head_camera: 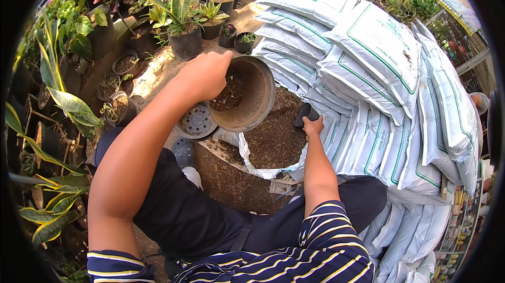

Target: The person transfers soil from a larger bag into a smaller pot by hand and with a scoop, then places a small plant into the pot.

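My left hand grips the rim of a dark plastic plant pot, tilted so its mouth faces me and to the right. Some brown growing mix lies inside that pot. In my right hand is a small black pot, held at the right side of an opened white sack. Loose brown growing mix fills the sack's wide mouth. Beneath the tilted pot, partly hidden by it, sits another black pot with a perforated base showing.
Stacked white sacks bearing green print rise on the right. Potted snake plants and small pots crowd the left and far side. My clog rests on the soil-strewn ground. Another person's foot shows at the far right.
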The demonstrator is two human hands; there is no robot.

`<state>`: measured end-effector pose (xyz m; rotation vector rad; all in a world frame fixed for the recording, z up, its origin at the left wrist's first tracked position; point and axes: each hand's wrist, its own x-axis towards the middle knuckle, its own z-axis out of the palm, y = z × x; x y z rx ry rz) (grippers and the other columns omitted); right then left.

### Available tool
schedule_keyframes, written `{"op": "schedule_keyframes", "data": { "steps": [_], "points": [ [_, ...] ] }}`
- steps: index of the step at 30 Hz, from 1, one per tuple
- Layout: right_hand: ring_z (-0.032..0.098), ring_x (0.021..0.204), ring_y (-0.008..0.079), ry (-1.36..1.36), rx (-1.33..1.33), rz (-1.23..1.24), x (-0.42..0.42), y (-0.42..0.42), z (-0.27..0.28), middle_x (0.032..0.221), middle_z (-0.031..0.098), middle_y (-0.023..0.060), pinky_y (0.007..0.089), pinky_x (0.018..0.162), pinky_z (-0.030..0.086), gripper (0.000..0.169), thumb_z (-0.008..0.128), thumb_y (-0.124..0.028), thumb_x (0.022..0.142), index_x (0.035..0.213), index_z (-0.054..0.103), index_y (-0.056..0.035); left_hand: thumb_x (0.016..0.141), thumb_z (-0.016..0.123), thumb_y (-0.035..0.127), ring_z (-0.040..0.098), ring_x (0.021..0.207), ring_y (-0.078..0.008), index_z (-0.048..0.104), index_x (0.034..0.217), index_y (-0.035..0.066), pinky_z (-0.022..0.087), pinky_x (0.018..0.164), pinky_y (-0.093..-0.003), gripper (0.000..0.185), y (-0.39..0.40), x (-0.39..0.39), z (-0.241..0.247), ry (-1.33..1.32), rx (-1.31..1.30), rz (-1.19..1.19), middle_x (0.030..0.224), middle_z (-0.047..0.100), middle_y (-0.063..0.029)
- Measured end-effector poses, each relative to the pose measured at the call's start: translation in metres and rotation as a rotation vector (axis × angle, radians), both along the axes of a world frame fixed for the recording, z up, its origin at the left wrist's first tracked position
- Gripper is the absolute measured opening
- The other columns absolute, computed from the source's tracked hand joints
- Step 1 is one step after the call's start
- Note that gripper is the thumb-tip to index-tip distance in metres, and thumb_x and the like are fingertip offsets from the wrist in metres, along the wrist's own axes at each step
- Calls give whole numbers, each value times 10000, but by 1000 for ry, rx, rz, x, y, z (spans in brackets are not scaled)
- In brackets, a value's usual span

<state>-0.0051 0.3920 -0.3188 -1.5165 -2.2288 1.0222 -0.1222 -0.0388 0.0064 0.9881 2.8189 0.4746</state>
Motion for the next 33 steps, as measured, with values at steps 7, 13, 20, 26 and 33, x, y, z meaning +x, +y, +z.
{"op": "schedule_keyframes", "data": {
  "steps": [7,13,20,26,33],
  "points": [
    [367,1440,474,-127,255,540,-44,-63,43,1587,317,260,514,1199,364,1049,890,-202,701,1598,349,-160,987,515,64,637,1092,-473,543,1307,-27,513,921,-543,334,-12,-6,-17,68,-1,5,1116,675,-305],
    [271,1484,480,-210,391,726,-26,-103,72,1622,238,175,516,1152,464,1023,877,-57,709,1582,366,-209,970,516,60,641,1090,-467,548,1296,-23,518,929,-543,338,6,-6,-11,56,-69,-13,1141,671,-298],
    [308,1481,426,-132,479,819,22,-120,103,1609,299,145,512,1123,501,990,908,-45,676,1528,429,-209,913,516,10,639,1128,-455,552,1282,-19,523,954,-532,371,12,-4,-19,49,-103,-63,1200,664,-264],
    [345,1454,417,39,503,540,58,-91,102,1589,335,150,505,1173,418,978,905,-42,681,1520,417,-166,896,516,-4,639,1142,-446,550,1302,-16,523,972,-521,408,10,0,-19,61,-126,-87,1230,656,-266],
    [429,1343,518,-171,122,165,94,-67,45,1486,360,283,521,1139,425,1024,870,-281,743,1583,301,-142,878,558,23,675,1022,-470,567,1154,-37,543,894,-544,282,0,-3,-34,163,-5,-128,1041,700,-287]
  ]
}}
